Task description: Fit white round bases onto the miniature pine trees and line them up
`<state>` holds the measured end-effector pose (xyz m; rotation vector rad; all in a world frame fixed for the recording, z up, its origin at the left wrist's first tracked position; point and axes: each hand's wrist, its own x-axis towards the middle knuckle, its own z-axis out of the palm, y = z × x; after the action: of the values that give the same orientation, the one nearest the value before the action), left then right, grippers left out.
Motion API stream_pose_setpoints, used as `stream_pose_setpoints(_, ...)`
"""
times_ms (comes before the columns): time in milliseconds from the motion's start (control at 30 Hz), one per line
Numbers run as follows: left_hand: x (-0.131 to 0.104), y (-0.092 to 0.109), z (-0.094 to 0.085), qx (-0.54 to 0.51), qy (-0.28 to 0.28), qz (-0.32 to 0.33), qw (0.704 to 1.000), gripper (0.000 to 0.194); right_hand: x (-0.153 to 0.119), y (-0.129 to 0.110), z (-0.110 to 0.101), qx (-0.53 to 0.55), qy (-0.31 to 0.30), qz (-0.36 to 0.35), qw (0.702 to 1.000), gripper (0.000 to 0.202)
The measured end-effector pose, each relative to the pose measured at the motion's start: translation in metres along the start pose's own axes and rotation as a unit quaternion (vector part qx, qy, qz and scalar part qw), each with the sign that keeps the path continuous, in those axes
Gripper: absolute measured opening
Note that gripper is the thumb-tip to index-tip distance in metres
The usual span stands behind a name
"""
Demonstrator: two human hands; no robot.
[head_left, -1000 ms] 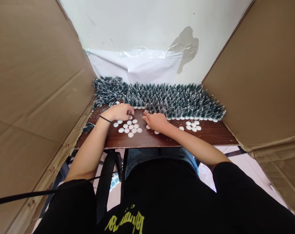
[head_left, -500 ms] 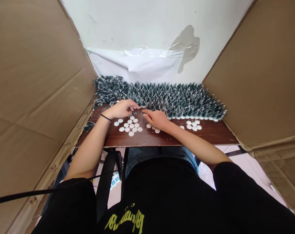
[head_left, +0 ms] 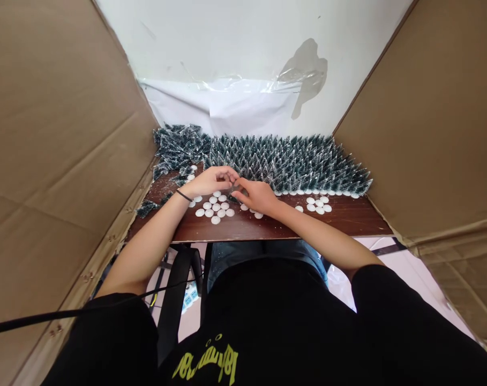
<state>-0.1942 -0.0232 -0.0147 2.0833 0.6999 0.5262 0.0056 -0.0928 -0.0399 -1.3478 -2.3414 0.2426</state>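
My left hand, with a dark band at the wrist, is closed, its fingers curled around a small snowy miniature tree that shows only in part below them. My right hand meets it from the right. Its thumb and forefinger are pinched close to the left fingertips; what lies between them is hidden. White round discs lie in a loose group on the brown tabletop just below my left hand. A few more discs are partly covered by my right hand.
Dense rows of upright miniature trees on white bases fill the back of the table. Trees lying on their sides are heaped at back left; a few stray ones lie at the left edge. More white discs sit at right. Brown fabric walls flank both sides.
My left hand has moved right and my two hands have come together at the fingertips. The small tree has shifted right with the left hand.
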Motion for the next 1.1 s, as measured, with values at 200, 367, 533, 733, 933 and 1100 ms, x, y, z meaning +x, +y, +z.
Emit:
stream_pose_setpoints(200,-0.004,0.005,-0.007,0.124,-0.04,-0.042,0.991,0.025,-0.003,-0.002,0.005,-0.073,-0.054,-0.069,0.993,0.032)
stream_pose_setpoints(367,-0.004,0.002,-0.011,0.196,-0.078,-0.077,0.974,0.025,0.0,0.004,0.012,-0.071,-0.039,-0.085,0.993,0.025)
stream_pose_setpoints(533,-0.007,-0.001,-0.02,0.271,-0.09,-0.095,0.954,0.026,0.003,0.014,0.017,-0.016,0.039,-0.127,0.991,0.026)
stream_pose_setpoints(733,-0.011,-0.01,-0.029,0.317,-0.079,-0.122,0.937,0.014,0.004,0.017,0.015,0.034,0.111,-0.108,0.987,0.034)
stream_pose_setpoints(933,-0.007,-0.014,-0.021,0.292,-0.029,-0.072,0.953,0.017,0.003,0.021,0.008,0.059,0.15,-0.131,0.978,0.029)
stream_pose_setpoints(1100,-0.002,-0.012,-0.005,0.288,-0.022,-0.028,0.957,0.017,0.005,0.028,0.0,0.019,0.181,-0.169,0.969,0.03)
